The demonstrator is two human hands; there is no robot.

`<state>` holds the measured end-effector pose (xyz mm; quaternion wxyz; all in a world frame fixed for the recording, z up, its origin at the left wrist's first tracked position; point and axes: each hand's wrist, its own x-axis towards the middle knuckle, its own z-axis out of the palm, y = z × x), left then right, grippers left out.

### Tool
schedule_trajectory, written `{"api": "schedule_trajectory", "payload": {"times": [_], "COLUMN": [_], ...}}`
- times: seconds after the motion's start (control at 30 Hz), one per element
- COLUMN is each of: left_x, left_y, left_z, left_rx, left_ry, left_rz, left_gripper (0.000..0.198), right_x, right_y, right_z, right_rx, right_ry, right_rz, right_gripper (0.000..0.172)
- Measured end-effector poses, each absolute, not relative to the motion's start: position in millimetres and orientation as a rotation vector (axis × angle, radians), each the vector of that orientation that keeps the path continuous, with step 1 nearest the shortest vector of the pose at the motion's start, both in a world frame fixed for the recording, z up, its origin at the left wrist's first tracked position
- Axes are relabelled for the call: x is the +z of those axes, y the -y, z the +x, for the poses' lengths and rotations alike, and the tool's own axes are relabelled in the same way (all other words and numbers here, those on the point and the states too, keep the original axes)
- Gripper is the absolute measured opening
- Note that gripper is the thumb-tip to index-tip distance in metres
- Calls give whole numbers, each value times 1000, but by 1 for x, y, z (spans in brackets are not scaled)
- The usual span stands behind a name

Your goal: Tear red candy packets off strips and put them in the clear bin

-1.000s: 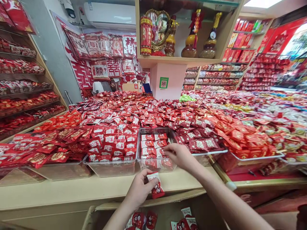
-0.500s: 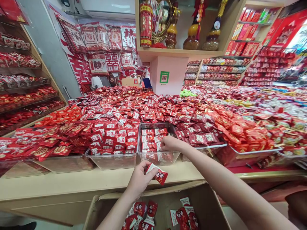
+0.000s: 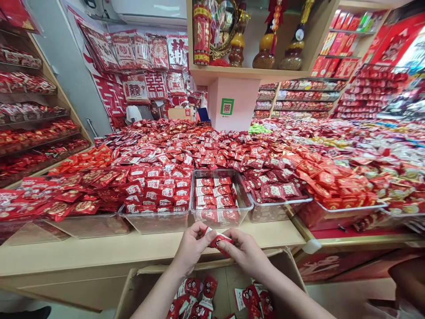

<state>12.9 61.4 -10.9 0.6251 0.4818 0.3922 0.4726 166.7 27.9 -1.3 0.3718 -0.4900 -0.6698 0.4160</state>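
Observation:
Between my two hands is a red-and-white wrapped candy packet [image 3: 219,240]. My left hand [image 3: 192,246] pinches its left end, and my right hand [image 3: 247,250] grips the right end, covering part of it. Just beyond them stands a clear plastic bin [image 3: 249,207] with similar packets [image 3: 214,192] laid in two neat columns. Below my forearms an open cardboard box [image 3: 134,277] contains more loose packets [image 3: 195,301] of the same red-and-white look.
Neighbouring bins hold heaped red packets [image 3: 156,192], dark red packets [image 3: 275,188] and orange-red packets [image 3: 332,181]. A wooden counter edge [image 3: 99,252] runs in front. A shelf cabinet [image 3: 252,73] overhangs the heap on a white pillar [image 3: 234,95]. Part of a person [image 3: 408,283] shows at lower right.
My right hand has come out of the clear bin, back toward me, and now holds the packet's right end. My left hand has stayed nearly in place with the packet.

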Motion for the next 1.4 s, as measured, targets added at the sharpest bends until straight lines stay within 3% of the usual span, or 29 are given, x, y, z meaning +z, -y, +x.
{"api": "schedule_trajectory", "payload": {"times": [0.3,0.53,0.77,1.2,1.4], "left_x": [-7,-5,-8,-6,-5], "left_y": [-59,-59,-60,-60,-60], "left_z": [13,13,15,16,16], "left_rx": [1113,1060,965,904,885], "left_ry": [-864,-907,-982,-988,-1000], "left_rz": [1025,1120,1239,1245,1243], "left_gripper": [26,22,19,16,14], "right_x": [-2,53,44,31,30], "right_y": [-26,-108,-171,-172,-169], "right_z": [165,196,185,179,181], "right_rx": [1304,822,444,188,132], "right_ry": [1461,1603,2095,2311,2362], "right_rz": [-1120,-1381,-2048,-2101,-2082], "right_gripper": [30,21,37,22,23]}}
